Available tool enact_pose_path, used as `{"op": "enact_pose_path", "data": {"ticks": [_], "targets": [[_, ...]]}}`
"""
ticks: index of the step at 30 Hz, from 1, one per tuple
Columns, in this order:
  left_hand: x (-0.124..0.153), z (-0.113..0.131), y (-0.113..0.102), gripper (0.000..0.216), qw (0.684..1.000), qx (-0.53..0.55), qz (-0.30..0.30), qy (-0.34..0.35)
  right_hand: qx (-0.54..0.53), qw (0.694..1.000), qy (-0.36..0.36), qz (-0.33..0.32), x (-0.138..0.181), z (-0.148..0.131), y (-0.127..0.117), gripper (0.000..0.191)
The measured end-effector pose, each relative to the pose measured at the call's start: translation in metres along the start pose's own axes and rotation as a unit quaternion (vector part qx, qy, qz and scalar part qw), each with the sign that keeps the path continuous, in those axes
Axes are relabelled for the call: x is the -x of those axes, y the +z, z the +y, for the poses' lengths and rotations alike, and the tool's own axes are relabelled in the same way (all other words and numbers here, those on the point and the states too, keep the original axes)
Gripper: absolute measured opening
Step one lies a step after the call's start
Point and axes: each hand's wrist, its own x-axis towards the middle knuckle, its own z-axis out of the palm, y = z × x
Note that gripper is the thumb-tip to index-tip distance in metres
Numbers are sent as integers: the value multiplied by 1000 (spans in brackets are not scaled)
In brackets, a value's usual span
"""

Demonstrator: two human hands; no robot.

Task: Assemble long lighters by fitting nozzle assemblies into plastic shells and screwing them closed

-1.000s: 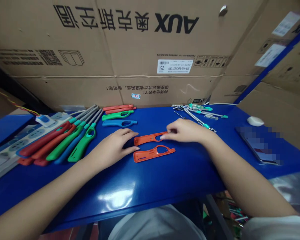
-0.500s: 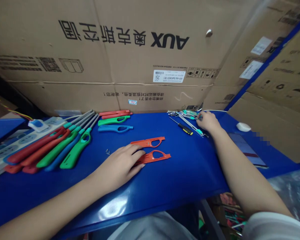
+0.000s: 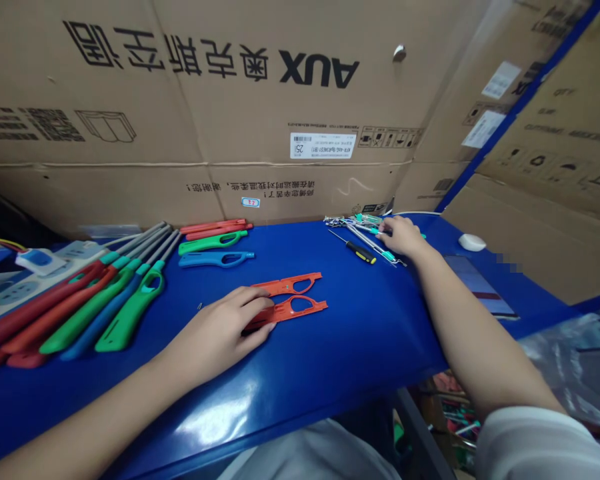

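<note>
Two orange plastic shell halves lie side by side mid-table, the far one (image 3: 290, 285) and the near one (image 3: 295, 310). My left hand (image 3: 220, 330) rests flat on the blue table (image 3: 330, 360), its spread fingertips pressing the left end of the near shell. My right hand (image 3: 401, 235) reaches to the back right, fingers curled over a heap of thin metal rods with green tips (image 3: 365, 227). What it grips, if anything, is hidden. A black-and-yellow screwdriver (image 3: 357, 251) lies just left of that hand.
A row of finished long lighters (image 3: 95, 293) in red, green and blue lies at the left beside a power strip (image 3: 20, 283). Green (image 3: 213, 241) and blue (image 3: 215, 259) shells and red ones (image 3: 215, 229) lie behind. Cardboard boxes (image 3: 260, 107) wall the back. A phone (image 3: 480, 287) and a white mouse-like object (image 3: 471, 242) are right.
My right hand left the far orange shell and moved to the rod heap at the back right. My left hand shifted onto the near shell's end. The view panned slightly.
</note>
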Motion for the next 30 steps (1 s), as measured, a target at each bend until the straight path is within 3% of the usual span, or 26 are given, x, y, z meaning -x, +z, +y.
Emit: {"op": "enact_pose_path", "data": {"ticks": [4, 10, 17, 30], "targets": [[-1, -2, -1, 29, 1000, 8, 4, -6, -39, 998, -47, 27, 0, -1, -10, 9], [-1, -4, -3, 24, 1000, 11, 10, 12, -92, 992, -69, 49, 11, -12, -29, 18], [-1, -1, -5, 23, 1000, 16, -4, 3, -39, 996, -3, 78, 24, -36, -43, 50], [-2, -2, -4, 26, 1000, 19, -12, -3, -144, 976, -6, 164, 18, -16, -51, 35]]}}
